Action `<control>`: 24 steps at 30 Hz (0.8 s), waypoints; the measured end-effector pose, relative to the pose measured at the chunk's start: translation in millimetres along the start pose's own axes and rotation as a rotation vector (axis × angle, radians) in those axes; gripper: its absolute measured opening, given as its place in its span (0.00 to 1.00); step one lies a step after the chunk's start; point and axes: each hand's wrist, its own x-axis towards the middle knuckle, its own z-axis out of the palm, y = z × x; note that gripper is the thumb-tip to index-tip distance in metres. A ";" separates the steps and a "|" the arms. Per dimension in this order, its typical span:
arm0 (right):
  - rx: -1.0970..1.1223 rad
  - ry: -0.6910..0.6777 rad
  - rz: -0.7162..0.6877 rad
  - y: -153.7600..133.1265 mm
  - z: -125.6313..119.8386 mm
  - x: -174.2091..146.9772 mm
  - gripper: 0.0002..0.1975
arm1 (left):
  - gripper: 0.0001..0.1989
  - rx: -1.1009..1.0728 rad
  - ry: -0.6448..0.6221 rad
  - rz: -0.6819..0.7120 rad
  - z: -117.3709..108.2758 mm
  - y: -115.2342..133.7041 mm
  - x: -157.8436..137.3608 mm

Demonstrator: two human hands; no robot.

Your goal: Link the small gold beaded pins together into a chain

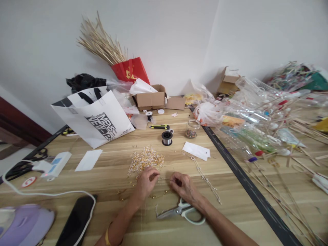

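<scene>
My left hand (146, 181) is closed in a pinch at the near edge of a loose pile of gold and clear beads (146, 158). What its fingertips hold is too small to make out. To its right, my right hand (183, 184) has its fingers curled together, and their contents are hidden too. White-handled scissors (176, 212) lie just below my right hand, blades pointing left. A few gold beads (153, 197) are scattered between my wrists. A beaded chain (205, 177) lies stretched out on the table to the right.
Beyond the beads stand a wire spool (167, 138), a yellow-black utility knife (159, 126) and a glass jar (192, 130) of beads. A white paper bag (94, 116) and power strip (56, 165) are left, near a phone (77, 218). Plastic bottles (238, 143) crowd the right.
</scene>
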 end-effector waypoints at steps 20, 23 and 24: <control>0.011 -0.005 0.013 0.2 0.4 0.0 0.05 | 0.08 0.376 -0.209 0.200 4.3 10.0 -5.0; 0.014 -0.004 0.011 1.4 0.8 0.1 0.05 | 0.09 0.333 -0.170 0.200 5.4 8.7 -5.5; 0.014 -0.004 0.010 1.9 0.9 0.1 0.05 | 0.08 0.300 -0.145 0.185 5.9 8.0 -5.5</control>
